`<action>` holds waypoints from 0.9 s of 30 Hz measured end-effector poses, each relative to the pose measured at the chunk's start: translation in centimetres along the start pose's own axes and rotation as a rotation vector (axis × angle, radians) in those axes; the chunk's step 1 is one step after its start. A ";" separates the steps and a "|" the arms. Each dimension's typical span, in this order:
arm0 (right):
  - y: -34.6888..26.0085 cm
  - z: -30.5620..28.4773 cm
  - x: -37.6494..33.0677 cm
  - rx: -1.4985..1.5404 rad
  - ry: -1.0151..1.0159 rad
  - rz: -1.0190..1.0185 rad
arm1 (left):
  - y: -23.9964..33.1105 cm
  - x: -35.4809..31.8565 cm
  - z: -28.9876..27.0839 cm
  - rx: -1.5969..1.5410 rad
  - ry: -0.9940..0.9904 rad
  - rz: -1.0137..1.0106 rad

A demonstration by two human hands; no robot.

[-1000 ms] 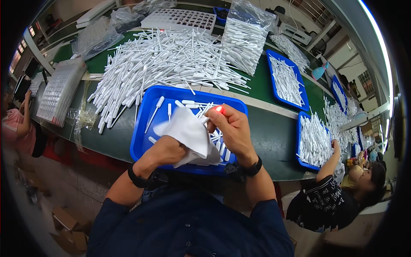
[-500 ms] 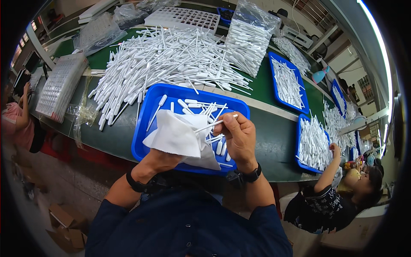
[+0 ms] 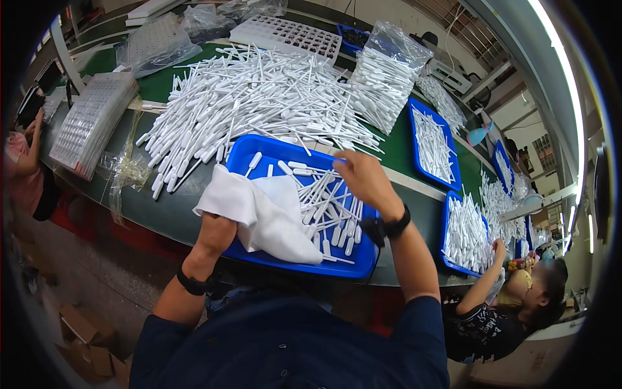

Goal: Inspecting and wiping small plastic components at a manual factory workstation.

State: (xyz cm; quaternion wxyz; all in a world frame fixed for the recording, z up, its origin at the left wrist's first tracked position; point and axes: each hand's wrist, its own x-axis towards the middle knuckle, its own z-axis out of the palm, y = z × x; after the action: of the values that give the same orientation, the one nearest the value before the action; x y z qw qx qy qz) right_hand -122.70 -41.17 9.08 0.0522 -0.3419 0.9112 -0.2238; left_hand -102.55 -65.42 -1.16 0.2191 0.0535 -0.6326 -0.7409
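Centrally, blue tray [image 3: 367,255] holds loose white droppers [image 3: 309,214] | left hand [image 3: 218,230]: under white cloth [image 3: 262,207] at tray's left, grip hidden | right hand [image 3: 368,181]: above tray's far right, fingers bent, pinch unclear | clear bag [image 3: 386,84]: more droppers

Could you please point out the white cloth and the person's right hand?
White cloth [image 3: 262,214]: head view, middle of its draped fabric.
Right hand [image 3: 367,179]: head view, back of the hand.

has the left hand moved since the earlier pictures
Yes: the left hand, holding a white cloth, has moved left, toward the left end of the heaped white plastic pipettes.
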 end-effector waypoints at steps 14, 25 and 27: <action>4.7 3.5 11.9 -0.342 -0.025 -0.257 | 1.1 -0.9 0.7 -0.142 -0.148 -0.059; -2.5 -4.1 3.7 0.015 0.392 -0.225 | 0.8 -0.1 2.4 -0.261 -0.205 -0.148; -2.9 -3.9 2.1 0.297 0.370 -0.174 | 0.9 0.0 2.8 -0.277 -0.247 -0.161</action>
State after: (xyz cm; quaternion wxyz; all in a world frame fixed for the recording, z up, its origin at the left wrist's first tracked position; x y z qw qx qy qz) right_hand -123.57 -43.01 13.98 -0.0851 -0.3608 0.8296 -0.4177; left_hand -103.35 -62.97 0.24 0.0851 -0.0178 -0.5405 -0.8369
